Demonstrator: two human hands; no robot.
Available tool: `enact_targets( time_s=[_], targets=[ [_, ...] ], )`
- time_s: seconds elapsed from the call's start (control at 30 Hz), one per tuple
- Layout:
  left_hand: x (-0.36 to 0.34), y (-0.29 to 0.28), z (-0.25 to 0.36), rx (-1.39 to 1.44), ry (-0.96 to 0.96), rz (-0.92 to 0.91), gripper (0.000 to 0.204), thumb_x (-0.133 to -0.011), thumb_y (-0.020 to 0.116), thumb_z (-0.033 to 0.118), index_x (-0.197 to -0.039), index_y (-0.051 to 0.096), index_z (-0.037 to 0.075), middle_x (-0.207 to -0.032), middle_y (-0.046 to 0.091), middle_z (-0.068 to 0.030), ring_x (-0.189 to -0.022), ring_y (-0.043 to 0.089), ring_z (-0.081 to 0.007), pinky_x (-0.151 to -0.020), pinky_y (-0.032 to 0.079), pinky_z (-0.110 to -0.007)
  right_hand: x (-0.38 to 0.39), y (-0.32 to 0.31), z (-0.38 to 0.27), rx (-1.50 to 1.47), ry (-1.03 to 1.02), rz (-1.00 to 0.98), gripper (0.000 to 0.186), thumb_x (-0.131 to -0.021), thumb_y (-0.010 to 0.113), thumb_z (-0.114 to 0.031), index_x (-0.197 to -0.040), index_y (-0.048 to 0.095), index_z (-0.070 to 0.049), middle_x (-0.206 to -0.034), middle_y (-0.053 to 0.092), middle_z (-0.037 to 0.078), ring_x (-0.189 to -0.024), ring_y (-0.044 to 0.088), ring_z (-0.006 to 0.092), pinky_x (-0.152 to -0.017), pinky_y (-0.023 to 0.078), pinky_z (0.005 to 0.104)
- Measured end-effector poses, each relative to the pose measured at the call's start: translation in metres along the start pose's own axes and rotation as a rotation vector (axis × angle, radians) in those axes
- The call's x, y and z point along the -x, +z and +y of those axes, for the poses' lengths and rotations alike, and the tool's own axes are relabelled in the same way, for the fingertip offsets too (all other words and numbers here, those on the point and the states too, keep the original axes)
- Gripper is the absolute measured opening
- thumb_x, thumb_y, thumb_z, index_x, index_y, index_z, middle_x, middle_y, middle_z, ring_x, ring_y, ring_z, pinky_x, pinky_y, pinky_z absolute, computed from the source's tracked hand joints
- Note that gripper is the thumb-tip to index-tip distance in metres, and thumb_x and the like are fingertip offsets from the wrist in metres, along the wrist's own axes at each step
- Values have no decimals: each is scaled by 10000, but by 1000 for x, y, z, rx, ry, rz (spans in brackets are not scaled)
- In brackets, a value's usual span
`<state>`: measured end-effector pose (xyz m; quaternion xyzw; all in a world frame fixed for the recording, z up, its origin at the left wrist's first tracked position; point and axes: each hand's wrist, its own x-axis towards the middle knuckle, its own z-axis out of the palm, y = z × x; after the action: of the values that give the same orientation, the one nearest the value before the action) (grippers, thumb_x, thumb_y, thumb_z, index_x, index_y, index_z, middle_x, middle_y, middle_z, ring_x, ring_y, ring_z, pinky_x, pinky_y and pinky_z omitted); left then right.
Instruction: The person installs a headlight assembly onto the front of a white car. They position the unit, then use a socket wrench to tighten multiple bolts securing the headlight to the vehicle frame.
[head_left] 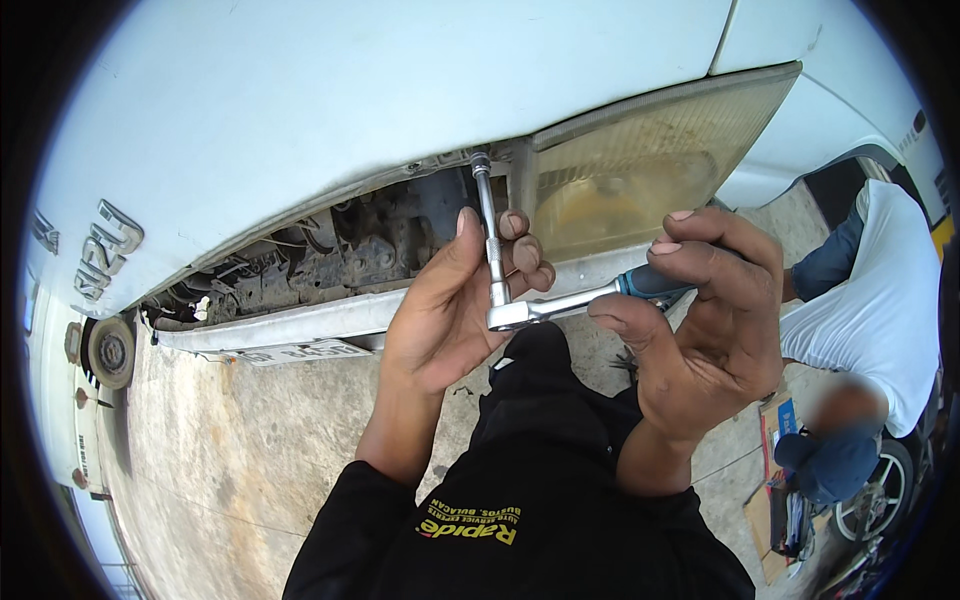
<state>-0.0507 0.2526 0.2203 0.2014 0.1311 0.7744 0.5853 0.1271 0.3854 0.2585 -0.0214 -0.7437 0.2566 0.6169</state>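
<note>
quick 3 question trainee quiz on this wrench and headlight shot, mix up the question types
1. True or false: the right hand holds the ratchet wrench by its blue handle.
2. What do the left hand fingers steady? A) the headlight B) the extension bar C) the bumper
3. Fill in: the socket at the bar's top sits just to the ____ of the headlight.

Key: 1 true; 2 B; 3 left

one ratchet (560, 300), one headlight (640, 165), two hands (450, 300).
</note>
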Motion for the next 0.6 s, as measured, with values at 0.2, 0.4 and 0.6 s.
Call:
enact_targets(
  time_s=[0.2, 0.4, 0.6],
  targets=[
    [-5, 5, 3, 26, 28, -150, 333, -1152, 576, 349, -1314, 601, 60, -1196, 680, -80, -1062, 684, -186, -883, 621, -361, -3, 7, -10, 1, 1, 24, 564, -673, 1026, -206, -1125, 742, -22, -1244, 673, 164, -1077, 698, 218, -901, 598, 333],
    [-1, 3, 2, 20, 39, -31, 328, -1172, 521, 286, -1357, 580, 22, -1239, 682, -111, -1188, 715, -240, -930, 627, -370, 7, 0, 5, 126, -47, 28, 564, -665, 1017, -335, -1068, 772, -25, -1157, 702, 136, -1026, 703, 232, -813, 576, 334],
    [-7, 8, 10, 9, -22, -78, 328, -1150, 578, 297, -1327, 619, 24, -1132, 777, -129, -975, 799, -234, -862, 641, -352, 61, 36, 5, 139, -31, -155, 476, -916, 860, -431, -1042, 738, 12, -895, 705, 110, -771, 676, 215, -665, 514, 324]
  ],
)
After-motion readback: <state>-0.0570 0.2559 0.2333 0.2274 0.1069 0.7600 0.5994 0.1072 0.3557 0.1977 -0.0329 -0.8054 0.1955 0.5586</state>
